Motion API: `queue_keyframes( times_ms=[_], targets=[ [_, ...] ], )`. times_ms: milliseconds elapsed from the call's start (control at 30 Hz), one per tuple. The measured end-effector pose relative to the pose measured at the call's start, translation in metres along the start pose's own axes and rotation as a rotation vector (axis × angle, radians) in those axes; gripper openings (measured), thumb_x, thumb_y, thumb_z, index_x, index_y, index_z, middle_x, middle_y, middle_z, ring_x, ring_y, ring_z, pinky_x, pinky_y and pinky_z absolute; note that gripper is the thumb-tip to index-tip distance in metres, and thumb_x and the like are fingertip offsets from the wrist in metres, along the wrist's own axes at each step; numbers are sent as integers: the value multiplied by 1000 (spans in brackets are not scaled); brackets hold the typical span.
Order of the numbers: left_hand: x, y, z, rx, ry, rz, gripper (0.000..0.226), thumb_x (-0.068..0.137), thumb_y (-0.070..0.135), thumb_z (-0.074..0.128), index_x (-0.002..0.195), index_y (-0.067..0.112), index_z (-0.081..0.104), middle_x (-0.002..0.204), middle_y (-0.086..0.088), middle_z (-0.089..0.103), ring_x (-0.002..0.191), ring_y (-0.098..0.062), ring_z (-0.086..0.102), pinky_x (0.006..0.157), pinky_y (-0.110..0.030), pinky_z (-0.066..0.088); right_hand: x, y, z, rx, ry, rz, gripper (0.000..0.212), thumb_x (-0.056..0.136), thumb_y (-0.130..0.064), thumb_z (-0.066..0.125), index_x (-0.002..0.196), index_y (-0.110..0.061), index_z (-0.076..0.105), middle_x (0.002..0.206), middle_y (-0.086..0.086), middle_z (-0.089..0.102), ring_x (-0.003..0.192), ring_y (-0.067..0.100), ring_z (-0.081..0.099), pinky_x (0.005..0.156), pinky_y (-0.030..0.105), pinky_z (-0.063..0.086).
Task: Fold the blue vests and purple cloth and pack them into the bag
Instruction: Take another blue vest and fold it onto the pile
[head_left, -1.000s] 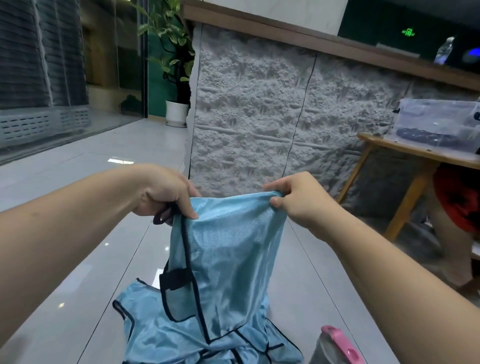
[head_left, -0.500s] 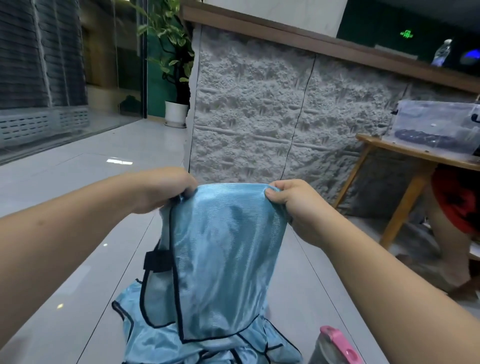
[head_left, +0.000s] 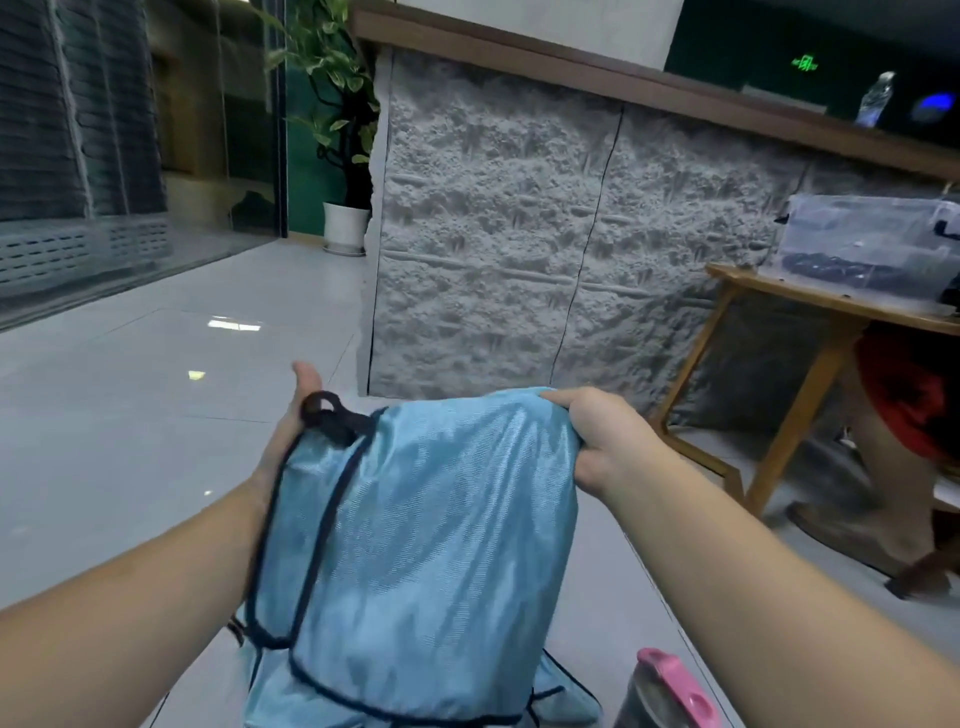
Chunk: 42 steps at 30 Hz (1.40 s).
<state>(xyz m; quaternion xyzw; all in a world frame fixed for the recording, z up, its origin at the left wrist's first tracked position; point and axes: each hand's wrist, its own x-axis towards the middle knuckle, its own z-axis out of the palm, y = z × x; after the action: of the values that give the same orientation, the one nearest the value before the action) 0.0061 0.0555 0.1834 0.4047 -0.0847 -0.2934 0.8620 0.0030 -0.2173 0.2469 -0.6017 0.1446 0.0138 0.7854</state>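
Blue mesh fills my view: the blue vest (head_left: 426, 530) hangs in the air in front of me, held up by its top edge between my two hands, its long axis running straight down toward the floor. My right hand (head_left: 597, 441) has fingers curled over the top right corner, a firm pinch on the fabric. My left hand (head_left: 291, 431) sits at the top left corner with the palm turned in against the cloth and the thumb pointing up; the black strap loop (head_left: 327, 410) lies against it, but the fingers are behind the vest, so I can't say whether they grip or just press flat. Both hands are level, each at its own corner, the vest's width stretched between them. Below, more blue fabric (head_left: 561, 696) is heaped on the tiled floor (head_left: 156, 415), and a grey thing with a pink lid (head_left: 670, 691) stands just to its right. My guess is the next fold goes lengthwise, one corner carried across to the other.
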Motion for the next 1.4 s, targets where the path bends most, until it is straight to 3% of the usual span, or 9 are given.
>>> queue_keyframes(
  times_ms=[233,367,533,700,833,933,1000,1200,1400],
  targets=[
    [1,-15,33,239,160,-30,54,45,-1,81,98,-6,77,91,-26,75,72,-35,75,67,-44,65,2,-1,-9,171,-40,-6,37,103,-27,64,126,3,66,115,25,75,103,40,76,83,51,63],
    [6,-6,43,237,302,76,36,61,2,67,95,-4,78,90,-22,75,69,-32,75,64,-38,65,-9,13,-15,183,-285,-62,61,90,-51,67,134,-10,68,134,17,70,126,35,66,117,59,39],
    [7,2,46,225,384,142,20,88,5,56,87,2,75,78,-17,74,60,-28,72,55,-33,62,-12,33,-11,99,-387,-76,114,85,7,72,162,-53,13,148,3,61,118,30,71,95,50,58],
    [11,9,43,318,504,-30,14,85,4,52,85,4,66,72,-15,67,55,-28,66,55,-31,61,-21,17,-6,85,-251,-172,102,97,9,63,158,-59,18,170,9,25,102,36,76,87,54,62],
    [18,4,42,325,592,-87,15,89,-5,45,84,0,58,74,-18,62,55,-30,65,49,-37,61,-20,14,-6,59,-216,-128,87,102,4,58,158,-54,28,161,19,39,101,45,75,83,60,62],
    [24,0,44,286,627,-17,37,95,-7,42,126,6,58,93,-17,64,52,-27,64,45,-41,61,-17,16,-11,63,-327,-39,83,92,6,67,154,-44,46,163,14,39,109,40,74,85,53,63],
    [24,0,45,239,586,45,69,98,-8,38,156,30,37,115,-18,62,52,-26,65,45,-41,61,-15,18,-15,-15,-417,-7,92,84,17,67,151,-44,50,162,15,41,115,40,71,86,49,64],
    [15,9,45,437,580,-36,41,97,-8,32,108,0,71,83,-19,72,58,-28,69,50,-34,61,-11,11,-8,-224,-288,-129,65,83,27,63,129,-18,74,129,14,68,94,43,76,76,48,66],
    [4,25,53,800,415,-149,62,75,26,85,121,-11,67,119,-29,71,108,-43,70,108,-58,49,-14,0,-5,-504,-199,-236,37,97,11,62,127,-9,74,110,17,77,91,35,78,81,48,65]
  ],
)
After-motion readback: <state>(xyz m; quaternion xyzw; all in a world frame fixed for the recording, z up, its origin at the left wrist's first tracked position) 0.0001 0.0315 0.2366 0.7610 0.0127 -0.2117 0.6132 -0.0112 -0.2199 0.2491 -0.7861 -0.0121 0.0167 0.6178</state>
